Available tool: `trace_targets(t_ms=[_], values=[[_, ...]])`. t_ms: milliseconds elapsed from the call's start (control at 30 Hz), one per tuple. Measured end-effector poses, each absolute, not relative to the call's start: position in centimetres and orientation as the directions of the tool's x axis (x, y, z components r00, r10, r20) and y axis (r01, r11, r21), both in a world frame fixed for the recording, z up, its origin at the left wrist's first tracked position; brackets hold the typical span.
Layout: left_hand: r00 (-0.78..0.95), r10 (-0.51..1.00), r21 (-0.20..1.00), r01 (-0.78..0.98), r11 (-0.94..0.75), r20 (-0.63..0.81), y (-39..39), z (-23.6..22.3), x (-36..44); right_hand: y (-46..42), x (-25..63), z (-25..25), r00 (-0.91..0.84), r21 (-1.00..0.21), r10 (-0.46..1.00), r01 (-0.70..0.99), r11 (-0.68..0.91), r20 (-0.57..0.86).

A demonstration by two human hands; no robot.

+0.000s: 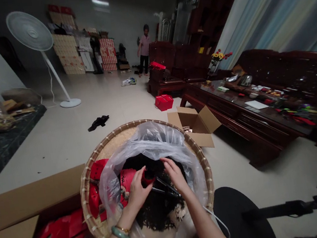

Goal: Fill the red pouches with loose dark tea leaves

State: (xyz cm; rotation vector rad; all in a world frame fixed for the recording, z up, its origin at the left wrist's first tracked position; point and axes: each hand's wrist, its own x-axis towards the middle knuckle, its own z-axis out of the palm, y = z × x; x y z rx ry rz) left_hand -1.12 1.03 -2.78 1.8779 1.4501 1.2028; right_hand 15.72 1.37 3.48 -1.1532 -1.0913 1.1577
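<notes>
My left hand (pixel 138 191), with a green bangle at the wrist, has thumb and fingers closed around the rim of a red packet (pixel 127 179) with a dark mouth. My right hand (pixel 175 175) hovers just right of that mouth, fingers apart, with nothing visible in it. Both hands are inside a clear plastic bag (pixel 109 186) that holds dark, loose, flaky stuff (pixel 152 215). A dark, long-handled tool (pixel 166 189) lies on the flakes between my hands; its kind is unclear. A round woven bamboo basket (pixel 200 148) surrounds the bag, with red packets (pixel 94 196) along its left side.
At the lower left, a cardboard box (pixel 38 192) holds several red packets. Beyond the basket are an open carton (pixel 203 122) and a red box (pixel 164 102). A black round stool (pixel 241 218) stands at right, near a wooden table (pixel 235 111). A fan (pixel 70 103) and a person (pixel 144 49) are farther back.
</notes>
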Motion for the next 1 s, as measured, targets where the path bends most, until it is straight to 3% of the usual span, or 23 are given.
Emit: trace_targets(t_ms=[100, 200, 333, 500, 633, 833, 1000], values=[[0.045, 0.93, 0.787, 0.519, -0.334, 0.365, 1.2, -2.5, -1.0, 1.0, 15.5, 2.8, -0.021, -0.977, 0.994, 0.185, 0.108, 0.106], [0.056, 0.924, 0.77, 0.536, -0.347, 0.378, 1.2, -2.4, -0.7, 0.6, 14.5, 2.3, -0.044, -0.951, 0.993, 0.285, 0.116, 0.108], [0.106, 0.911, 0.745, 0.542, -0.388, 0.398, 1.0, -2.3, -0.7, 0.6, 13.5, 2.7, 0.05, -0.937, 0.985, 0.32, 0.139, 0.163], [0.161, 0.909, 0.725, 0.556, -0.406, 0.385, 0.7, -2.1, -0.9, 1.1, 13.5, 3.0, 0.044, -0.934, 0.975, 0.299, 0.194, 0.217], [0.104, 0.927, 0.745, 0.566, -0.352, 0.359, 0.8, -2.2, -1.1, 1.2, 14.6, 2.5, 0.081, -0.936, 0.973, 0.302, 0.181, 0.215], [0.083, 0.95, 0.785, 0.543, -0.297, 0.302, 1.0, -2.2, -1.1, 0.8, 15.3, 3.1, -0.165, -0.815, 0.948, 0.484, 0.319, 0.273], [0.13, 0.951, 0.806, 0.506, -0.307, 0.281, 0.9, -1.9, -1.1, 1.2, 14.8, 3.3, -0.152, -0.826, 0.949, 0.466, 0.316, 0.277]])
